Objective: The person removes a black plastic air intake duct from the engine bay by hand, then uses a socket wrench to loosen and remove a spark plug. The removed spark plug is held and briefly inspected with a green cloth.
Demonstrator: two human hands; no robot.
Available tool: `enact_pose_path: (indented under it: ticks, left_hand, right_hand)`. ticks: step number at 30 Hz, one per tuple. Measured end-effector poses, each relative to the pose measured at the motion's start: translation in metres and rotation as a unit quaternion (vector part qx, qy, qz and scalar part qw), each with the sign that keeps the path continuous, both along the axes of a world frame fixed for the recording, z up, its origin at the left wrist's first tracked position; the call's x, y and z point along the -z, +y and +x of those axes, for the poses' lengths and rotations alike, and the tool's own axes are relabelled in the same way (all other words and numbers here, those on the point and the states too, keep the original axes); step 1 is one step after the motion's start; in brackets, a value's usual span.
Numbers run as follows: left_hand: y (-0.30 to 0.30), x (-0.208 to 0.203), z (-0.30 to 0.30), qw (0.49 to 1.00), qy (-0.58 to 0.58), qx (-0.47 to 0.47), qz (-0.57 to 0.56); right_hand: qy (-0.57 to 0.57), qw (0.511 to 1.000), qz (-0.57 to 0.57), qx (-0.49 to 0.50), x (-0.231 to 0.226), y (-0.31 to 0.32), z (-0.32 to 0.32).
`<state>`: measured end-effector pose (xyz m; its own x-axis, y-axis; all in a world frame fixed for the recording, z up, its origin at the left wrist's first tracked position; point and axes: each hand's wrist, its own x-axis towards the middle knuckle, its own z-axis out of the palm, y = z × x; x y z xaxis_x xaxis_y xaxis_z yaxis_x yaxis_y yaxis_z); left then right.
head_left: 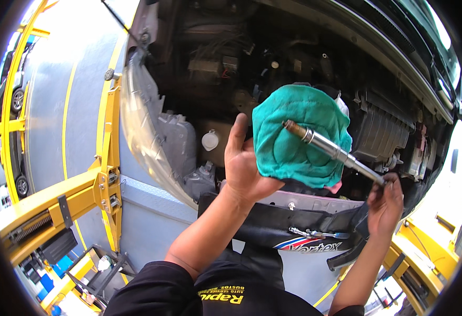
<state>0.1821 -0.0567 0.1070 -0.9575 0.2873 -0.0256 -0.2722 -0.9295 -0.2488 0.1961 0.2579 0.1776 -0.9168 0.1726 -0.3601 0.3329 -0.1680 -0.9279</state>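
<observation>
My left hand (244,168) is under a green cloth (278,152), holding it up over the engine bay. Its thumb points up beside the cloth, and the fingers are hidden beneath it. My right hand (386,203) is closed around the lower end of a long socket extension bar (365,171). This bar slants up to the left across the cloth. A socket (320,142) sits at its upper end, and a spark plug (292,128) with a brownish, discoloured tip sticks out of it above the cloth.
A ratchet (318,233) lies on the black fender cover (262,231) along the car's front edge. Beyond are the dark engine bay, a headlight (136,121), a white reservoir cap (210,140) and a black box (381,131). Yellow lift arms (57,203) stand at both sides.
</observation>
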Motion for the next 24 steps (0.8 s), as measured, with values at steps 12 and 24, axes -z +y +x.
enact_pose_path:
  ticks: [12,24]
  left_hand:
    - [-0.035,-0.106,0.171,0.982,0.044,-0.181,-0.018]
    - [-0.092,-0.257,0.334,0.834,-0.014,-0.423,-0.354]
  right_hand:
    - [-0.129,0.917,-0.127,-0.354,-0.084,-0.046,0.113]
    - [-0.073,0.741,-0.263,-0.614,-0.167,-0.196,0.230]
